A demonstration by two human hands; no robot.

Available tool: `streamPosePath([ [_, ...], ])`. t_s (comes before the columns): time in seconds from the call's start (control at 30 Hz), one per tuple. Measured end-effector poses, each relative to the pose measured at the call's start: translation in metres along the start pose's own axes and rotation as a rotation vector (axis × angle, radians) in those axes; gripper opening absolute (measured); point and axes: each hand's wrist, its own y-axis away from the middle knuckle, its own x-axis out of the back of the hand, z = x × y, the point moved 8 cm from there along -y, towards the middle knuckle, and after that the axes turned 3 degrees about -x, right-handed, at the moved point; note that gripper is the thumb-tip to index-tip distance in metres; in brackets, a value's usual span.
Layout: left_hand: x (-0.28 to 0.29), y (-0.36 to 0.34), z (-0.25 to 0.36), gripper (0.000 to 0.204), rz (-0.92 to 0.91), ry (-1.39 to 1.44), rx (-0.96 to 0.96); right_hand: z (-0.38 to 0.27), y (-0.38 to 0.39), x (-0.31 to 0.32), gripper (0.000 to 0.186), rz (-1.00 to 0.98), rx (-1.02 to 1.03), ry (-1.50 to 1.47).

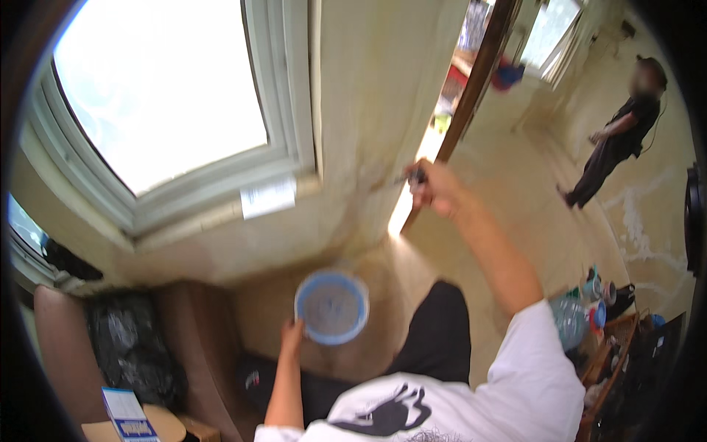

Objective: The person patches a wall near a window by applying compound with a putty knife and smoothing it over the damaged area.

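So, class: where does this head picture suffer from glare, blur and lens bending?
Head view: the window is blown out white by glare; the right hand with its small tool and the blue bowl at the left hand are motion-blurred; the window frame bows near the dark fisheye rim.

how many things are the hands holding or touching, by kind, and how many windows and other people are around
blue-rimmed bowl held by the left hand: 1
small dark tool, gripped in the right hand against the wall: 1
windows: 1 large one, plus others only partly seen
other people: 1
total: 4
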Motion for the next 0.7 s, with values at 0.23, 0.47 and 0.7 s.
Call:
streamPosePath([
  [0.23, 0.023, 0.107, 0.095, 0.017, 0.039, 0.224, 0.151, -0.123, 0.048, -0.029, 0.018, -0.116, -0.214, -0.278],
  [0.47, 0.040, 0.203, 0.198, 0.013, 0.052, 0.218, 0.152, -0.221, 0.141, -0.020, 0.026, -0.276, -0.233, -0.080],
  [0.7, 0.078, 0.283, 0.304, 0.014, 0.148, 0.052, 0.053, -0.260, 0.283, -0.038, 0.031, -0.616, -0.161, -0.072],
])
